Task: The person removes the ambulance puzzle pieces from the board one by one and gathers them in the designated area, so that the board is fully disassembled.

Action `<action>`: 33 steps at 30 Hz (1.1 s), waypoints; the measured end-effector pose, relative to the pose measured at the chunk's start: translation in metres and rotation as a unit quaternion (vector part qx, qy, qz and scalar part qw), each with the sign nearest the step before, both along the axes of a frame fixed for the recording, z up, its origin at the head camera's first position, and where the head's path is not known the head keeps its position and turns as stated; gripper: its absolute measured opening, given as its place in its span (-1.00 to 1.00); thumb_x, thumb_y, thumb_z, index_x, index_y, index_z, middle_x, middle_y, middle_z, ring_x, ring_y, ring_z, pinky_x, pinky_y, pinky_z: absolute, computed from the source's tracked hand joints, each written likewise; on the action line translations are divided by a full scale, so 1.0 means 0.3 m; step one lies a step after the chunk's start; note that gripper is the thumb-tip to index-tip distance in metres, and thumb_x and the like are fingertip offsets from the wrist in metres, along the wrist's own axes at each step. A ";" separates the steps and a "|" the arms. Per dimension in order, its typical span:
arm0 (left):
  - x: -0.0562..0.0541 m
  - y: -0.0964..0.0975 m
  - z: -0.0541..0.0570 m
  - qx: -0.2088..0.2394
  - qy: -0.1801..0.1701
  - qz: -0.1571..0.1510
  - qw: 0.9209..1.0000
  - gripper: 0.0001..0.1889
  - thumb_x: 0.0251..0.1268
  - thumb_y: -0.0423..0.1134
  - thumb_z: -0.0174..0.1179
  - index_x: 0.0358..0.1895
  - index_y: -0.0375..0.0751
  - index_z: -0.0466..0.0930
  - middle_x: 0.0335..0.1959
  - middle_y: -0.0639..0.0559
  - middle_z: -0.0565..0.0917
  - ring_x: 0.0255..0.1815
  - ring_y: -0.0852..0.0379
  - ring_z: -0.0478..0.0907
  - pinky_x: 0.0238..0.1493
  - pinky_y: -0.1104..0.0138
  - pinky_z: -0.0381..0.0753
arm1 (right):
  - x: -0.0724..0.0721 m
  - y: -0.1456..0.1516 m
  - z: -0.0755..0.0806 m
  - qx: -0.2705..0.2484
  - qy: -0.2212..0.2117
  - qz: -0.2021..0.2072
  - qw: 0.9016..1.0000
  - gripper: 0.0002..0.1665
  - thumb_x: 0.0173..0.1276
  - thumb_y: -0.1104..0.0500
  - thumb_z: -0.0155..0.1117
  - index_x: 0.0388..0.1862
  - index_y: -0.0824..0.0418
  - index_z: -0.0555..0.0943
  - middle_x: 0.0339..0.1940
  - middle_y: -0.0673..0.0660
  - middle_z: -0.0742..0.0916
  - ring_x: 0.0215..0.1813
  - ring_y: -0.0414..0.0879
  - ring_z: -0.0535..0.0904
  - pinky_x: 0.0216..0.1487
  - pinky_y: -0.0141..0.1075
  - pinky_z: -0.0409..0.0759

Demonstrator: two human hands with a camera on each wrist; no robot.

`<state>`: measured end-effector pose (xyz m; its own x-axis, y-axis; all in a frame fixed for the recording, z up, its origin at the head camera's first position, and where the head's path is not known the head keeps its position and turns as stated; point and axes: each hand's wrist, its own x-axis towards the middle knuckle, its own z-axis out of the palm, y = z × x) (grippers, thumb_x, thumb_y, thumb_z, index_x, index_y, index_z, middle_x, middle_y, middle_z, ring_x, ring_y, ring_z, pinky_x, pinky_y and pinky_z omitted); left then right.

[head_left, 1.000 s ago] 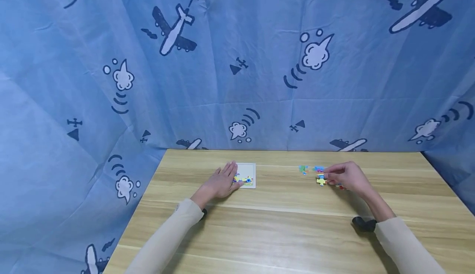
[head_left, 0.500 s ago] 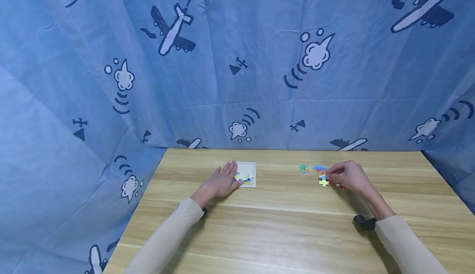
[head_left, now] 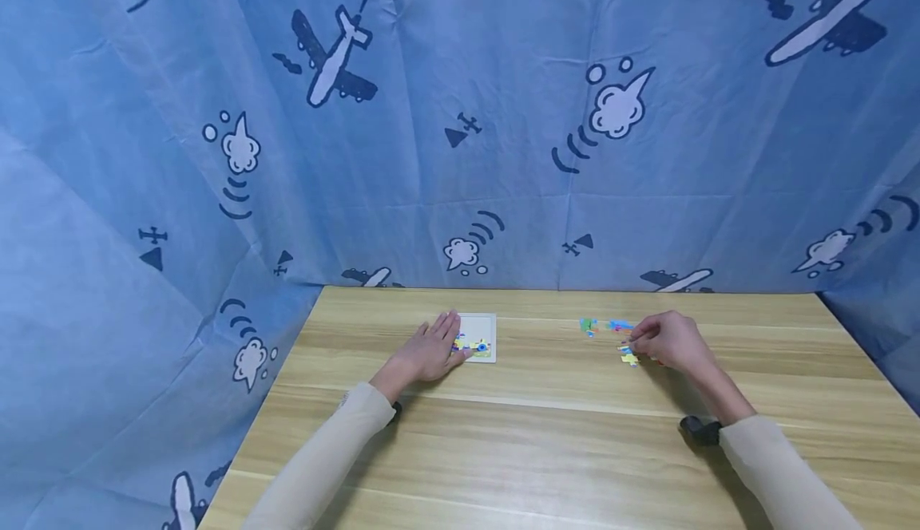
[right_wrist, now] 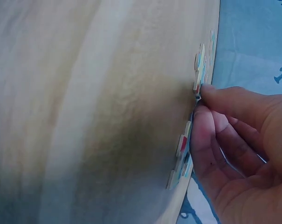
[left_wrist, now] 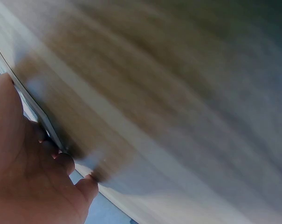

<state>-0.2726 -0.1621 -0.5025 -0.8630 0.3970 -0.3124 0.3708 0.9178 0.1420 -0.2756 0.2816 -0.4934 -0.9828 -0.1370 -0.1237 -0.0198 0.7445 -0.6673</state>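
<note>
Puzzle assembly appears to be under way, at the step of picking out and turning a piece. The left hand (head_left: 426, 351) lies flat with its fingers straight across the left part of a pale square tray (head_left: 477, 324), seemingly to steady it. Inside the tray, colourful fitted pieces (head_left: 482, 348) line the near edge, while the visible part above them is bare, so much of the filling looks undone. Well apart to the right, the right hand (head_left: 672, 340) pinches a yellow piece (head_left: 629, 359) between thumb and fingertips, close to the surface. Near it lie a blue piece (head_left: 620, 325) and a green piece (head_left: 588, 325); a red piece (right_wrist: 183, 142) shows beneath the fingers in the right wrist view.

The next move would likely call for settling the yellow piece's orientation, then carrying it across and matching its tabs to a free edge.

The tabletop (head_left: 532, 450) is light, striped wood grain with a soft sheen towards the front. Blue cloth (head_left: 503, 155), printed with aeroplanes and cloud puffs, hangs behind it and round the sides. Pale sleeves (head_left: 783, 466) cover both forearms, and a dark object (head_left: 699, 432) sits at the right wrist.
</note>
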 end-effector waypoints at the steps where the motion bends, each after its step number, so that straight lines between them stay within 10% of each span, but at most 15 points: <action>1: 0.001 0.000 -0.001 -0.001 0.000 0.000 1.000 -0.15 0.70 0.29 -0.29 0.74 -0.24 -0.16 0.80 -0.11 -0.15 0.82 -0.07 -0.20 0.79 -0.05 -0.03 | 0.000 -0.001 -0.002 0.002 0.002 0.000 1.000 -0.86 0.32 0.27 0.44 -0.20 0.34 0.78 -0.42 0.10 0.84 -0.48 -0.09 0.65 -0.54 -0.28 0.59; 33: 0.021 0.000 -0.042 0.023 0.018 0.019 0.999 -0.14 0.68 0.30 -0.24 0.74 -0.21 -0.15 0.79 -0.09 -0.15 0.82 -0.06 -0.20 0.79 -0.04 -0.08 | 0.016 -0.014 -0.036 0.047 0.040 0.023 0.998 -0.84 0.35 0.27 0.43 -0.19 0.35 0.83 -0.39 0.14 0.84 -0.44 -0.15 0.58 -0.49 -0.32 0.53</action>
<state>-0.2662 -0.1621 -0.5151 -0.8875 0.3775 -0.2642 0.3420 0.9240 0.1713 -0.2708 0.2773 -0.5042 -0.9829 -0.1744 -0.0591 -0.1065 0.8003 -0.5901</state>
